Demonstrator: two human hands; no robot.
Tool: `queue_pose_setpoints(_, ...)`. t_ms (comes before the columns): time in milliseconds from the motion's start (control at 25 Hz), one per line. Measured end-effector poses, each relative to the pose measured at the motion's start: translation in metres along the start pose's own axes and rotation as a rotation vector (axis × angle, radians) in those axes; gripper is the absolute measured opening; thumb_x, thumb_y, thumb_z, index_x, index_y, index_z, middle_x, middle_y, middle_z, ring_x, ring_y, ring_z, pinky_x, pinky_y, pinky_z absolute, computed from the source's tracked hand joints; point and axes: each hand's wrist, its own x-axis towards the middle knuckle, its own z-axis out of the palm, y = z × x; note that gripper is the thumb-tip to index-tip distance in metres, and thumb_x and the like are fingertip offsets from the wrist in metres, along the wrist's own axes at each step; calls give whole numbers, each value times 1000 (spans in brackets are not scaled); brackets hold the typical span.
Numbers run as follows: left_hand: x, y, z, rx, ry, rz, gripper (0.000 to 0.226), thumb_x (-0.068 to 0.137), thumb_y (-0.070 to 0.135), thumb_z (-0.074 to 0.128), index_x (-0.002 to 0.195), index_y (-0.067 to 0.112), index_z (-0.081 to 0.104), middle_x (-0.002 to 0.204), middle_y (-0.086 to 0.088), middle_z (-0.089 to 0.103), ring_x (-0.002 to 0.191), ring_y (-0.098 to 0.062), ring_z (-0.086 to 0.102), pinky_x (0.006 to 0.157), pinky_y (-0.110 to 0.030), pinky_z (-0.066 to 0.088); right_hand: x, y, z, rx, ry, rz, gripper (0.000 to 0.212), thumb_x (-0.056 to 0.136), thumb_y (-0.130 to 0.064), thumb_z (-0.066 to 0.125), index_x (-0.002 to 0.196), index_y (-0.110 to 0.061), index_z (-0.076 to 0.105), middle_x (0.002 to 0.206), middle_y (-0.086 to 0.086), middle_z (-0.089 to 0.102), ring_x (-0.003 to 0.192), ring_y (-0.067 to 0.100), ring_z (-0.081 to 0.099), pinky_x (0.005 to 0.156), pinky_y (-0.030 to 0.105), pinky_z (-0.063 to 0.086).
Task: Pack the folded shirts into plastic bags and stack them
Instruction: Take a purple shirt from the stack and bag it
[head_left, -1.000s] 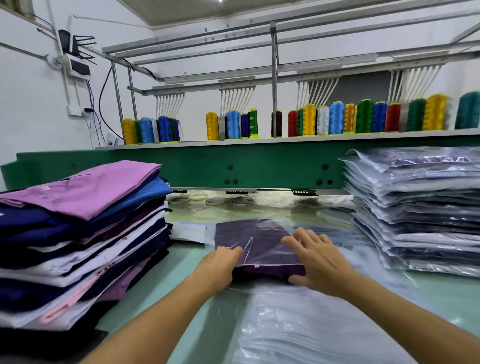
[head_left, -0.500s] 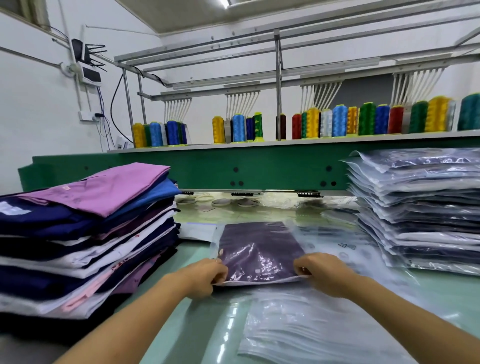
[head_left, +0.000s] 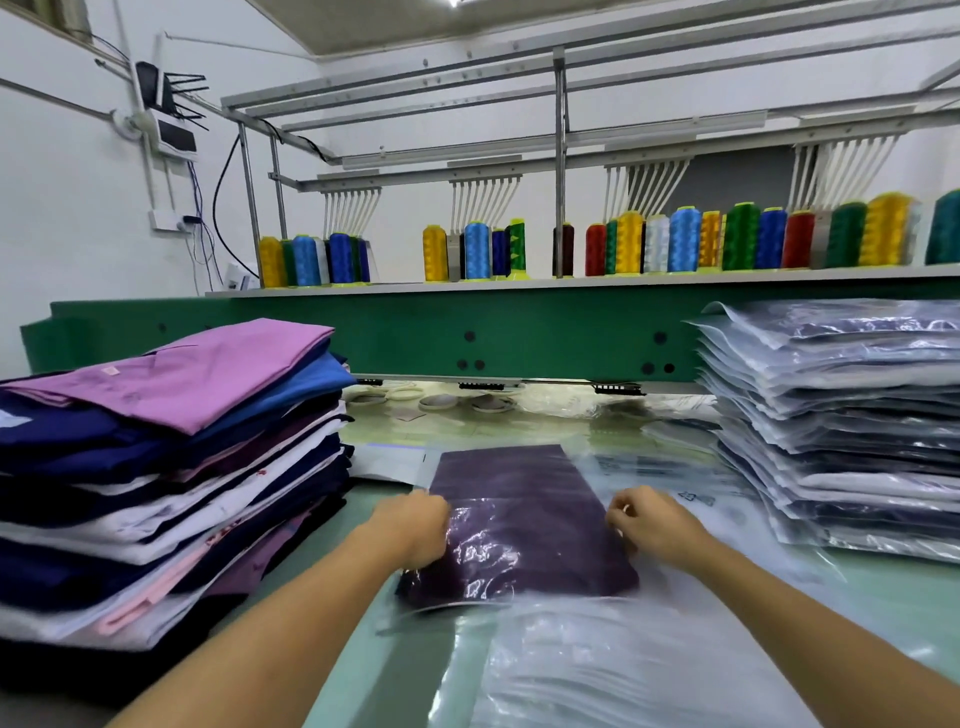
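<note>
A folded dark purple shirt (head_left: 519, 499) lies inside a clear plastic bag (head_left: 524, 566) on the pale green table, in front of me. My left hand (head_left: 415, 525) grips the bag's left edge with curled fingers. My right hand (head_left: 649, 525) pinches the right edge. On the left stands a tall pile of folded unbagged shirts (head_left: 166, 457), a pink one on top. A stack of bagged shirts (head_left: 841, 426) rises on the right.
A heap of empty plastic bags (head_left: 623, 665) lies near the table's front edge. A green machine beam (head_left: 519, 338) runs across the back with several thread cones (head_left: 675, 241) on a shelf above. Small round hoops (head_left: 441, 401) sit under the beam.
My hands went from flat on the shirt to gripping the bag's sides; the bagged shirt slid toward me and its near end now hangs lower over the bag heap.
</note>
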Motion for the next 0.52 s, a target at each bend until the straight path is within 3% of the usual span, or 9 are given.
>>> queue_pose_setpoints(120, 33, 8, -8, -37, 103, -58, 26, 94, 23, 49, 119, 16, 52, 123, -7, 58, 113, -32, 57, 91, -43, 47, 37, -12, 8, -61, 154, -12, 14, 97, -29, 50, 100, -26, 63, 101, -4, 68, 97, 22, 63, 82, 37, 52)
queue_pose_setpoints(280, 83, 21, -12, -120, 171, -107, 33, 96, 22, 45, 128, 14, 46, 136, -9, 53, 125, -33, 49, 101, -45, 42, 91, -41, 32, -140, 134, -118, 44, 101, -35, 45, 143, -21, 48, 144, 2, 50, 133, 26, 47, 108, 44, 40)
queue_pose_setpoints(520, 161, 33, 12, -202, 225, -84, 55, 98, 25, 41, 152, 22, 31, 161, 1, 31, 149, -26, 24, 122, -48, 16, 166, -79, 78, -218, 9, -190, 56, 103, -33, 34, 158, -28, 25, 165, 2, 25, 150, 27, 24, 120, 49, 24)
